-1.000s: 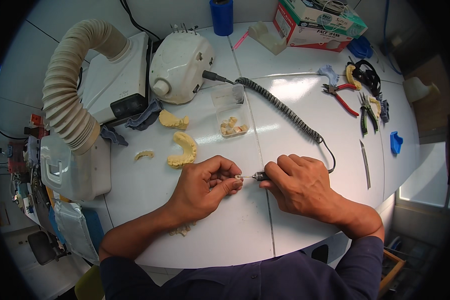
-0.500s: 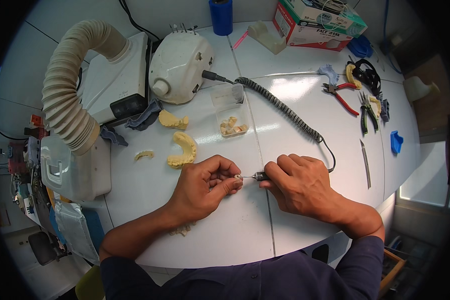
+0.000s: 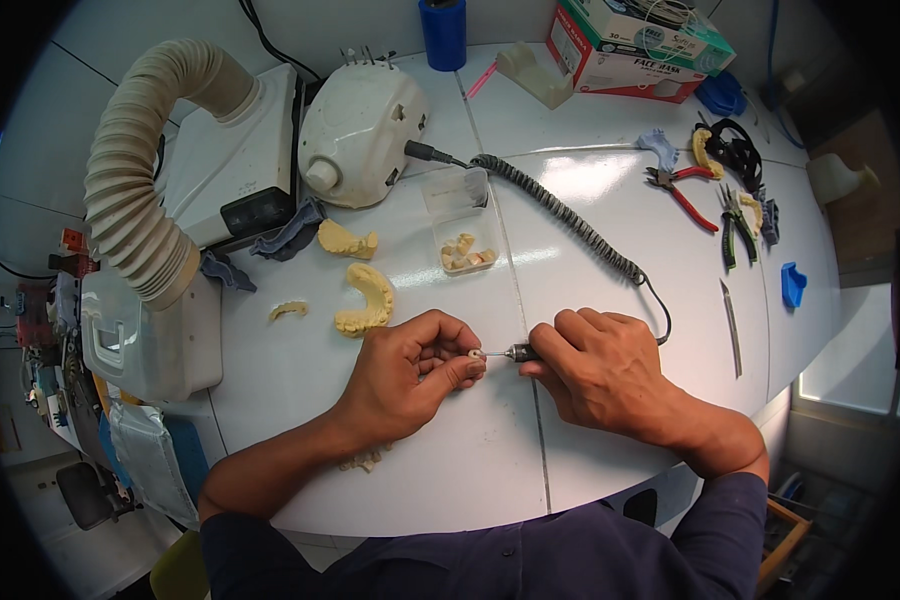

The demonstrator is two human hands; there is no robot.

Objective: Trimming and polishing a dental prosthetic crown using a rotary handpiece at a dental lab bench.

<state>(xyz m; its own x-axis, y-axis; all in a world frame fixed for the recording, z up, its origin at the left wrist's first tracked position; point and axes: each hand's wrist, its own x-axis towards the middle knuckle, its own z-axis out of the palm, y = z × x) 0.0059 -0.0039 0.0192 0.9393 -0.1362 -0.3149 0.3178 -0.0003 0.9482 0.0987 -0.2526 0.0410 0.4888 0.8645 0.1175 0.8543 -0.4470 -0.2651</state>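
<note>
Between thumb and fingertips, my left hand (image 3: 410,365) pinches a small pale piece that looks like a dental crown (image 3: 476,355). My right hand (image 3: 605,370) is wrapped round a dark dental handpiece (image 3: 522,352), held level with its thin bur pointing left. The bur's tip meets the crown, or lies right at it. From the handpiece a coiled black cord (image 3: 570,218) runs back to a white control unit (image 3: 362,135). Beyond my left hand lie a yellow plaster dental model (image 3: 368,300) and a small yellowish arch piece (image 3: 289,310).
A clear box (image 3: 462,245) with several tooth-coloured pieces stands behind my hands. At left is a white suction box (image 3: 150,340) with a ribbed hose (image 3: 130,150). Red-handled cutters (image 3: 685,195), green-handled pliers (image 3: 736,230) and a metal blade tool (image 3: 731,325) lie right. Mask boxes (image 3: 630,50) stand far back.
The crown appears turned very slightly in my left fingertips. Both hands and the handpiece otherwise keep their places.
</note>
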